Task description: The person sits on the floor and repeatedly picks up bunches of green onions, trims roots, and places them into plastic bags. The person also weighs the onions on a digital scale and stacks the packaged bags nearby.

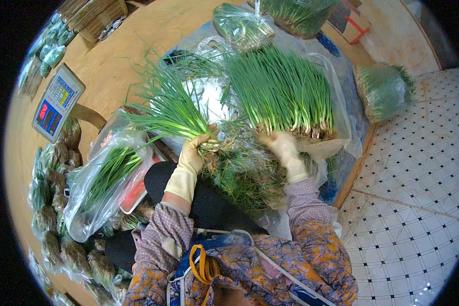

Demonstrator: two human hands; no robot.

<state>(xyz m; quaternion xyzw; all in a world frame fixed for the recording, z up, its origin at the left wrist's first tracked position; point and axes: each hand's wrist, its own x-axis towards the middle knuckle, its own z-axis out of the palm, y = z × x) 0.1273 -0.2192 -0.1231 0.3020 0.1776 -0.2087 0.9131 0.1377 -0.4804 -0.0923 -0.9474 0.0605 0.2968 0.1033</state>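
My left hand, in a pale rubber glove, is closed round the root end of a bunch of green onions, whose leaves fan out to the upper left. A large pile of green onions lies on clear plastic, roots towards me. My right hand, gloved alike, touches the roots at the pile's lower left; its fingertips are partly hidden, so its grip cannot be told. Loose leaves and root trimmings lie between my hands. More green onions lie in an open clear plastic bag at the left.
A digital scale display stands at the left on a curved post. Bagged bundles with roots line the lower left. Full plastic bags of greens stand at the back, another at the right. Plastic baskets stand at the upper left.
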